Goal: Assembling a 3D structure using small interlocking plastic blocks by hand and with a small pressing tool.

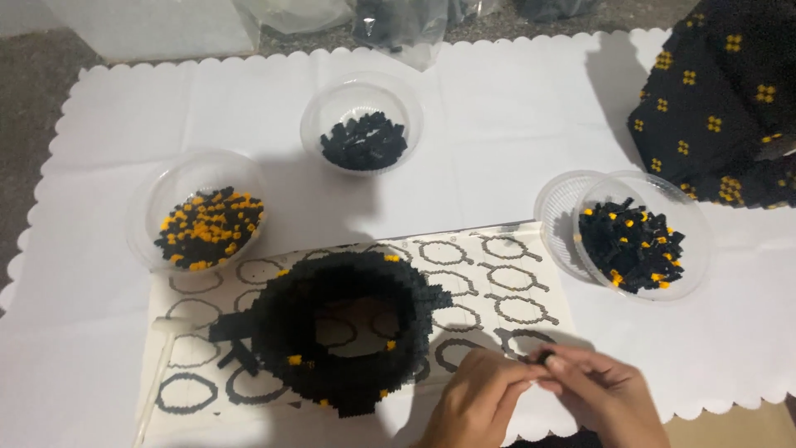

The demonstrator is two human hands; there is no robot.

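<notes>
A white scalloped table cover (108,365) fills the view from above. At far left, a clear plastic bowl (149,199) holds mixed black and orange tiny building bricks. Near it, a thin white stick tool (157,365) lies at the edge of a printed instruction sheet (514,286) covered in ring-shaped diagrams. On that sheet stands a hollow black brick ring (344,332), a round wall of small bricks with a few orange ones set in, open at the top. Farther back in the middle sits a second clear bowl (319,108) of all-black bricks. At near centre-right, the left hand (473,402) and right hand (601,398) meet, fingertips pinched together on one small black brick (545,358), just right of the ring and over the sheet. The piece looks very light, hard and smooth, easily dropped; it is best gripped by its flat sides between fingertips. At right, stacked clear bowls (696,241) hold mostly black bricks with some orange. At far right a finished black brick structure (713,99) with orange flower dots rises.
</notes>
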